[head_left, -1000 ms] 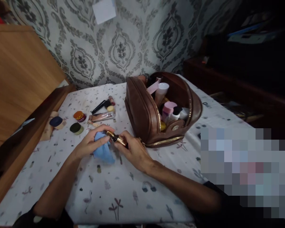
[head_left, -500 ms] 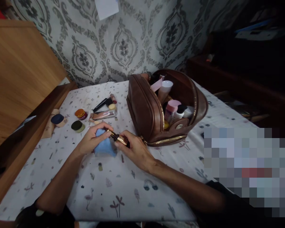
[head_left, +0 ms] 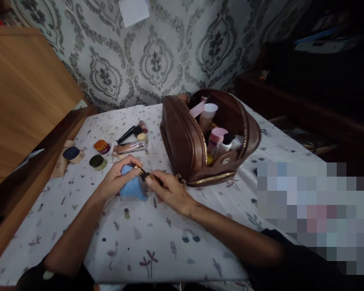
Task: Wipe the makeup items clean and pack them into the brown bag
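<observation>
My left hand [head_left: 117, 180] is closed around a blue cloth [head_left: 132, 188] that rests on the patterned white sheet [head_left: 157, 242]. Its fingertips press the cloth against the tip of a small gold and dark tube [head_left: 144, 174]. My right hand [head_left: 166, 190] pinches the other end of that tube, just right of the cloth. Both hands sit in front of an open brown leather cosmetic bag [head_left: 185, 143], which holds several bottles and tubes.
Small round jars [head_left: 100, 146], a dark pencil and tubes [head_left: 130, 147] lie on the sheet behind my left hand. A wooden panel [head_left: 21, 93] stands at the left. Dark furniture [head_left: 306, 101] fills the right side, and patterned wallpaper is behind.
The hands stay together on the tube and cloth; my right fingers have closed further over the tube so less of it shows. The view shifted slightly.
</observation>
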{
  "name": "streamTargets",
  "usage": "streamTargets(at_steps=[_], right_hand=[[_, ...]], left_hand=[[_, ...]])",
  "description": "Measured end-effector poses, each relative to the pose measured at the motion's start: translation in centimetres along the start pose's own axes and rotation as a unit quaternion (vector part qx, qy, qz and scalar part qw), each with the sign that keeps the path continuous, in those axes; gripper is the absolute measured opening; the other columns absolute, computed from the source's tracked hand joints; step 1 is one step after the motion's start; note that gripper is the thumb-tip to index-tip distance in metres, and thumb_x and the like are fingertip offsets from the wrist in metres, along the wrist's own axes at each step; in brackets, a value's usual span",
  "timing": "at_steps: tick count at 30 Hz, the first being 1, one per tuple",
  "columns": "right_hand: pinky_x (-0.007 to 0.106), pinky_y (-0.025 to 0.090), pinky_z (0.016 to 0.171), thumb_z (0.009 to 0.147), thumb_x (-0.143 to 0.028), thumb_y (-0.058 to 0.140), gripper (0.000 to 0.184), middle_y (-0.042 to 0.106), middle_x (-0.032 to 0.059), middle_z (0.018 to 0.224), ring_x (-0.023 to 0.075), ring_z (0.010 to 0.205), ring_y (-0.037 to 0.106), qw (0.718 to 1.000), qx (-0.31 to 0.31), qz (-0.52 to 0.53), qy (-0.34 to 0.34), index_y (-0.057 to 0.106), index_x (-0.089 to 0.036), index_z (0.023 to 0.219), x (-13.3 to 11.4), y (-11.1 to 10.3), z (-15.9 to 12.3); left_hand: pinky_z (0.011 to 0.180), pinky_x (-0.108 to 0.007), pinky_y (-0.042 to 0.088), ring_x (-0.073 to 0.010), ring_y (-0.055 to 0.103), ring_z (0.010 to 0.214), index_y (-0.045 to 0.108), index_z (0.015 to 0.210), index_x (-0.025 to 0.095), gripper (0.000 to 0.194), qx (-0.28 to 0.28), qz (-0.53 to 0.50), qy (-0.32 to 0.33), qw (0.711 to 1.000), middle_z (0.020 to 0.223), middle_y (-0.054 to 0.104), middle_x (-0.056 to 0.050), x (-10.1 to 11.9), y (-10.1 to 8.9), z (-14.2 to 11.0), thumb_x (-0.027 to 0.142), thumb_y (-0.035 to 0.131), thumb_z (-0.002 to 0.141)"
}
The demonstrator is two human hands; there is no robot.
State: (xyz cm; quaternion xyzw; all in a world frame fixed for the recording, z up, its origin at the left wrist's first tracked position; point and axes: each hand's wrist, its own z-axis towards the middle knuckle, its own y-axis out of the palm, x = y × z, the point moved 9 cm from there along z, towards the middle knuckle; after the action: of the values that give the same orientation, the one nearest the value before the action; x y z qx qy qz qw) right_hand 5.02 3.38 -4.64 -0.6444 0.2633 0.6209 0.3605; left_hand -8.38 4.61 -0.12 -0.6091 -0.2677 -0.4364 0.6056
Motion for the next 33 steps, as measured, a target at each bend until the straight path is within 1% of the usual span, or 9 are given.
streamTargets(at_steps=[5, 8, 12, 14, 17, 23, 26, 29, 33], right_hand=[[0.020, 0.034, 0.043, 0.092, -0.065, 0.052, 0.048, 0.054, -0.0047, 0.065, 0.0062, 0.044, 0.047, 0.991, -0.055, 0.116, 0.046, 0.052, -0.019, 0.079, 0.9, 1.1, 0.3], [0.019, 0.036, 0.043, 0.085, -0.074, 0.055, 0.056, 0.060, -0.0019, 0.075, 0.0065, 0.049, 0.054, 0.985, -0.064, 0.158, 0.037, 0.052, -0.018, 0.080, 0.9, 1.4, 0.5], [0.019, 0.038, 0.042, 0.083, -0.080, 0.052, 0.061, 0.055, -0.0051, 0.059, 0.0075, 0.045, 0.051, 0.982, -0.064, 0.169, 0.047, 0.051, -0.019, 0.081, 1.5, 1.9, 0.4], [0.019, 0.038, 0.041, 0.082, -0.082, 0.050, 0.063, 0.051, -0.0059, 0.052, 0.0083, 0.044, 0.050, 0.981, -0.059, 0.173, 0.061, 0.052, -0.019, 0.080, 2.0, 2.1, 0.4], [0.020, 0.040, 0.042, 0.075, -0.085, 0.056, 0.067, 0.053, -0.0055, 0.056, 0.0086, 0.045, 0.052, 0.978, -0.052, 0.191, 0.060, 0.054, -0.018, 0.082, 2.2, 2.2, 0.5], [0.019, 0.042, 0.042, 0.045, -0.064, 0.091, 0.068, 0.060, -0.0070, 0.070, 0.0078, 0.051, 0.056, 0.965, -0.038, 0.248, 0.079, 0.053, -0.019, 0.080, 2.0, 2.2, 0.2], [0.019, 0.041, 0.042, 0.044, -0.064, 0.091, 0.067, 0.060, -0.0072, 0.064, 0.0072, 0.049, 0.055, 0.958, -0.046, 0.271, 0.079, 0.054, -0.018, 0.075, 1.7, 2.4, 0.2], [0.019, 0.045, 0.045, 0.049, -0.067, 0.088, 0.066, 0.061, -0.0062, 0.064, 0.0071, 0.049, 0.056, 0.950, -0.032, 0.305, 0.053, 0.055, -0.017, 0.077, 1.3, 2.0, 0.5], [0.022, 0.051, 0.051, 0.050, -0.065, 0.089, 0.064, 0.061, -0.0064, 0.069, 0.0079, 0.050, 0.059, 0.937, 0.032, 0.348, 0.019, 0.058, -0.017, 0.079, 0.7, 0.5, 0.9]], left_hand=[[0.069, -0.025, 0.047, -0.0159, 0.059, 0.075, 0.066, 0.090, 0.018, 0.034, 0.004, -0.034, -0.012, 0.999, 0.084, 0.065, -0.002, -0.1, -0.1, -0.1, 0.051, 0.068, 0.085], [0.063, -0.024, 0.048, -0.0150, 0.058, 0.070, 0.066, 0.093, 0.018, 0.037, 0.048, -0.097, -0.036, 0.993, 0.082, 0.064, -0.001, -0.5, 0.2, -0.3, 0.054, 0.070, 0.084], [0.063, -0.025, 0.052, -0.0162, 0.064, 0.074, 0.064, 0.105, 0.020, 0.037, 0.049, -0.194, -0.054, 0.978, 0.097, 0.068, -0.005, -0.3, 2.4, -1.0, 0.053, 0.066, 0.087], [0.065, -0.025, 0.052, -0.0164, 0.065, 0.076, 0.064, 0.105, 0.020, 0.034, 0.038, -0.191, -0.057, 0.979, 0.099, 0.070, -0.006, -0.1, 3.3, -1.2, 0.050, 0.065, 0.090], [0.065, -0.025, 0.051, -0.0152, 0.063, 0.070, 0.065, 0.096, 0.019, 0.034, 0.080, -0.125, -0.045, 0.988, 0.087, 0.070, -0.004, 0.4, 2.9, -1.5, 0.052, 0.060, 0.093], [0.069, -0.026, 0.051, -0.0161, 0.061, 0.068, 0.065, 0.087, 0.019, 0.039, 0.176, -0.017, -0.003, 0.984, 0.071, 0.065, -0.001, 1.7, 1.5, -2.1, 0.055, 0.052, 0.096], [0.061, -0.025, 0.050, -0.0153, 0.059, 0.063, 0.063, 0.083, 0.020, 0.044, 0.199, -0.052, -0.020, 0.978, 0.068, 0.063, 0.000, 1.7, 1.4, -2.3, 0.061, 0.051, 0.094], [0.050, -0.024, 0.049, -0.0150, 0.059, 0.057, 0.063, 0.096, 0.020, 0.048, 0.197, -0.144, -0.068, 0.967, 0.076, 0.067, -0.001, 0.6, 1.7, -2.3, 0.066, 0.054, 0.089], [0.056, -0.025, 0.054, -0.0190, 0.066, 0.069, 0.064, 0.117, 0.019, 0.056, 0.145, -0.187, -0.098, 0.967, 0.089, 0.072, -0.005, -0.6, 2.8, -2.4, 0.063, 0.068, 0.082]])
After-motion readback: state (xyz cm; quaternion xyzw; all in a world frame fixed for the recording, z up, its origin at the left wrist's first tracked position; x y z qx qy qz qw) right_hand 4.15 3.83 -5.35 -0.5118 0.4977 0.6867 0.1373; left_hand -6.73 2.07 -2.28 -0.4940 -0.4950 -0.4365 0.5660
